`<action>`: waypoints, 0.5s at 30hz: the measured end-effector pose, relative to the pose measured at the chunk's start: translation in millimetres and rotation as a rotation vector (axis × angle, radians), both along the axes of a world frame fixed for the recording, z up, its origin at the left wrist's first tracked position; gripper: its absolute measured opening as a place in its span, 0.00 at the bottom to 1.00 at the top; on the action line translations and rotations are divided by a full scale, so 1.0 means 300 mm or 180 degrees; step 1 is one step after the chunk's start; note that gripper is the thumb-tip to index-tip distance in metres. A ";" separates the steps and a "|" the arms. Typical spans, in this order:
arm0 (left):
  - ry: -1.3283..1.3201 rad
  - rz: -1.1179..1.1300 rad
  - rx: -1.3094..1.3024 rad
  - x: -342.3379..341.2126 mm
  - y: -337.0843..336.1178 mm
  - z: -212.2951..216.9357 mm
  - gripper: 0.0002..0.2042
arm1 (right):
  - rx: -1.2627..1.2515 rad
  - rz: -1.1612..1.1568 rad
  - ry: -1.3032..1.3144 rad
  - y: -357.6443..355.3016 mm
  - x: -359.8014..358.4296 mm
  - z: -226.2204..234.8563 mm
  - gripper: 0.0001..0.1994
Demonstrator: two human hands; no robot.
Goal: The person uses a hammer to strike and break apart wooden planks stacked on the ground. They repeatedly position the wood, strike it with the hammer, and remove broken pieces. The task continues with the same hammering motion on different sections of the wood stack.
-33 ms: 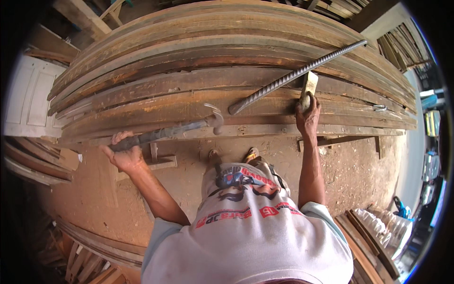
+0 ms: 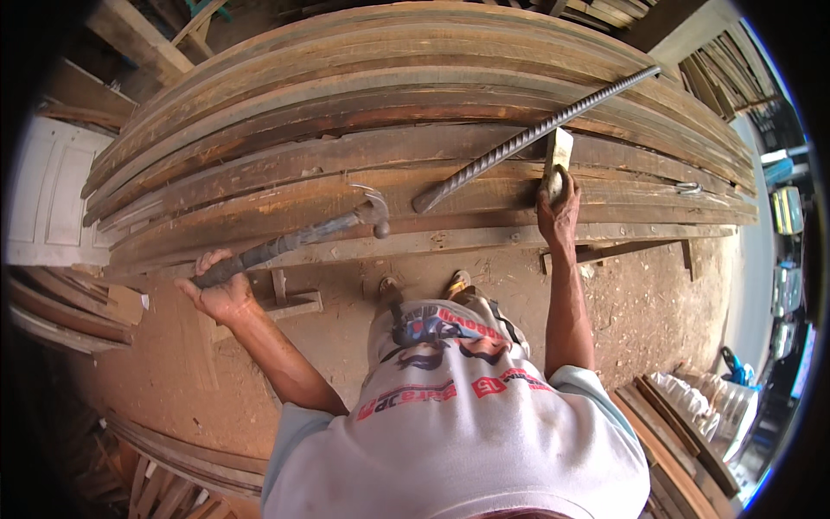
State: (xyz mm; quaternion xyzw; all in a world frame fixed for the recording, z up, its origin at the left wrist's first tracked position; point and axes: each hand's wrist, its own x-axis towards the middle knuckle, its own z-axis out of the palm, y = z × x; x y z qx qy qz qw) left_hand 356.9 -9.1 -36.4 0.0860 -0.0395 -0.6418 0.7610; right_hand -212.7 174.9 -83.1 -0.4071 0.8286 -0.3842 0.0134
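Observation:
My left hand (image 2: 223, 290) is wrapped round the dark, wrapped grip of a claw hammer (image 2: 316, 230). The hammer slants up to the right, its metal head over the near edge of the plank stack (image 2: 285, 195). My right hand (image 2: 558, 208) grips a short pale block (image 2: 559, 149), perhaps wood, at the near planks; the fingers hide its lower part. A ribbed steel bar (image 2: 527, 134) with a flattened near end lies slantwise across the planks, just left of and beyond the block.
Small metal pieces (image 2: 689, 188) lie on the planks at the right. Wooden supports (image 2: 294, 304) stand under the stack. A white panelled door (image 2: 60, 190) leans at the left. More boards (image 2: 661, 432) and white sacks (image 2: 692, 402) lie at the lower right. Parked vehicles line the road outside.
The hammer and my left hand have shifted slightly left, and the hammer's head has risen a little. My right hand stays on the block. The whole view has tilted slightly.

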 end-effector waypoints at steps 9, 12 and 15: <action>-0.0832 0.0469 0.0842 0.169 -0.291 -0.392 0.26 | 0.0081 -0.0831 -0.0332 -0.001 -0.034 0.019 0.33; -0.1006 0.0759 0.1574 0.181 -0.293 -0.453 0.23 | 0.0301 -0.0859 -0.0549 -0.032 0.034 0.090 0.32; -0.1533 0.0419 0.2265 0.126 -0.216 -0.423 0.34 | 0.0196 -0.1086 -0.0588 -0.018 0.079 0.089 0.32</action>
